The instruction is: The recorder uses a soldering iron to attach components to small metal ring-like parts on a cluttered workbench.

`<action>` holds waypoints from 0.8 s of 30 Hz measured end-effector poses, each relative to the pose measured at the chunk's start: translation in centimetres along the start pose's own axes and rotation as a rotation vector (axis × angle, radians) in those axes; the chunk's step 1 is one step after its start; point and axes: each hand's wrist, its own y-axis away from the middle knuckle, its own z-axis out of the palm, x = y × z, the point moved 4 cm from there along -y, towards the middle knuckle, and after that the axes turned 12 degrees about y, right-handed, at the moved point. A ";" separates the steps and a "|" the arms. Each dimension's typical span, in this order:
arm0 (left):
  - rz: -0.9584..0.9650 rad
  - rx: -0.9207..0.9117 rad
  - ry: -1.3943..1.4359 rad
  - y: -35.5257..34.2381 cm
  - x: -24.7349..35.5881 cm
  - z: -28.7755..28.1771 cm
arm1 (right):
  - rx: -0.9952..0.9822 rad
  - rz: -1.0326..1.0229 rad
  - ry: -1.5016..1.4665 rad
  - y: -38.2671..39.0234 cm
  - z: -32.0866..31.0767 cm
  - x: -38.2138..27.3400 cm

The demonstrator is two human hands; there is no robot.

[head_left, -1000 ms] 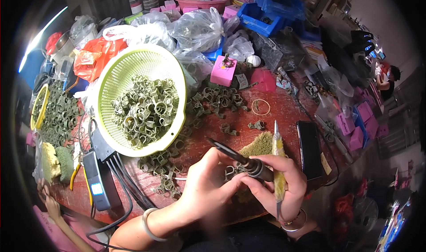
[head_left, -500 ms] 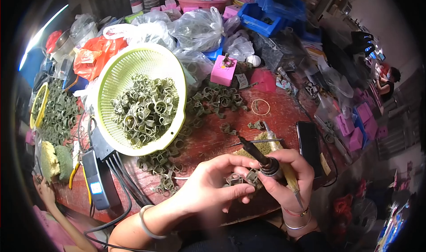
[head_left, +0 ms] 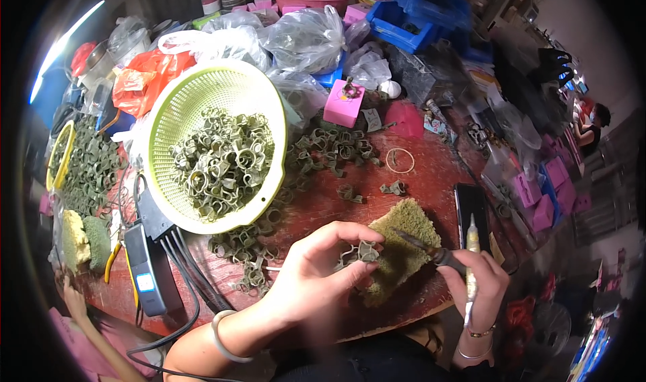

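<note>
My left hand (head_left: 316,261) pinches a small green ring-shaped piece (head_left: 367,251) between thumb and fingertips, above the left edge of a worn yellow-green sponge (head_left: 405,237). In my right hand (head_left: 481,281) is a soldering iron (head_left: 441,255), its dark tip pointing left over the sponge and apart from the piece. The same hand also holds a slim pointed tool (head_left: 472,264) with a yellowish-white body, tip upward. Left of my hands, a pale yellow-green plastic basket (head_left: 161,126) holds a heap of similar green pieces (head_left: 225,156).
More green pieces lie around the basket. A pink block (head_left: 344,104), a rubber band (head_left: 400,160) and a black phone (head_left: 470,210) are on the red table (head_left: 323,210). Cables run past a grey box (head_left: 153,274). Another person's hand (head_left: 75,301) is at the lower left.
My right hand has moved right, taking the soldering iron away from the green piece and uncovering the sponge. The pointed tool now points up. My left hand keeps its pinch.
</note>
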 end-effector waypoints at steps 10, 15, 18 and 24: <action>-0.018 0.063 0.134 -0.2 -0.5 -0.2 | 0.116 -0.160 -0.342 0.7 1.7 -1.2; -0.105 0.056 0.183 -0.1 0.0 0.0 | 0.068 -0.108 -0.311 0.7 2.6 -1.2; -0.115 0.059 0.188 -0.1 0.3 -0.3 | 0.092 -0.042 -0.415 0.7 2.8 -1.0; -0.167 0.044 0.227 0.0 0.5 -0.3 | 0.136 -0.094 -0.130 0.7 0.7 -0.4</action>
